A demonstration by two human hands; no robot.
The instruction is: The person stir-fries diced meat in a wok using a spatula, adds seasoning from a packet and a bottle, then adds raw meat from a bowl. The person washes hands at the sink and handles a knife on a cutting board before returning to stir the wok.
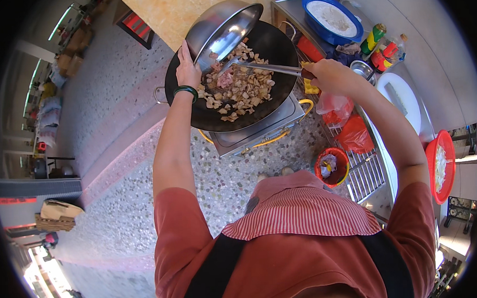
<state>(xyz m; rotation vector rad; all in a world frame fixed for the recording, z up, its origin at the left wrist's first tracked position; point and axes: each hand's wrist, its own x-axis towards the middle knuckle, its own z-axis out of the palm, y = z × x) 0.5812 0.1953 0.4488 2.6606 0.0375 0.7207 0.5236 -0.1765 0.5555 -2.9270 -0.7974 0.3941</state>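
My left hand (pixel 188 70) grips the rim of a large stainless steel bowl (pixel 218 23), which is tipped on its side over the wok. In my right hand (pixel 330 75) is the wooden handle of a metal wok spatula (pixel 271 67); its blade reaches up to the bowl's mouth. Browned chopped pieces of food (pixel 244 89), perhaps mushroom or meat, cover the bottom of the black wok (pixel 278 41). Among them lies a clump of pink minced meat (pixel 225 79), below the bowl. A little pink meat also clings near the bowl's lower rim.
The wok rests on a gas stove (pixel 257 126) with a yellow hose (pixel 267 141). To the right, a metal counter holds a blue basin (pixel 308 8) of white powder, bottles (pixel 389 53) and a white board (pixel 412 103). A red bin (pixel 343 161) and a red colander (pixel 432 170) are nearer me.
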